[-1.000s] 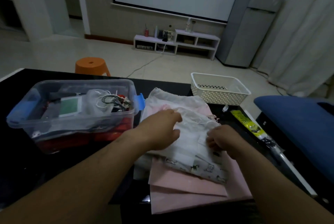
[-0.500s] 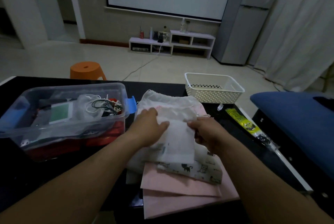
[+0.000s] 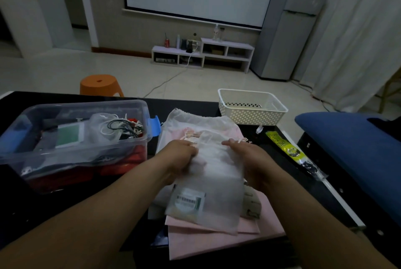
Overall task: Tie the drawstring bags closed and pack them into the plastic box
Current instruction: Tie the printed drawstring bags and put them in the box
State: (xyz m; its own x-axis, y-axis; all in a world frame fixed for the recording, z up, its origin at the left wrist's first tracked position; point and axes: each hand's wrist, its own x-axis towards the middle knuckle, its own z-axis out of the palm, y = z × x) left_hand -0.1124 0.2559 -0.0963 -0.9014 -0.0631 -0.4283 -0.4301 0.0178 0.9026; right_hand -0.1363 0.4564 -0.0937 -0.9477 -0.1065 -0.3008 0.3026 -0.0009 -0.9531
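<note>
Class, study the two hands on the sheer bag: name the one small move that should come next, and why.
Probably slide both hands up to the mouth of the sheer bag and draw it shut. The left hand and right hand hold its sides, the mouth looks ungathered, so it is not ready for the plastic box.

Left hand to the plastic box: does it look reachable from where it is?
Likely yes: the plastic box sits lidless just left of the left hand, with nothing between them, though that hand grips the sheer bag.
</note>
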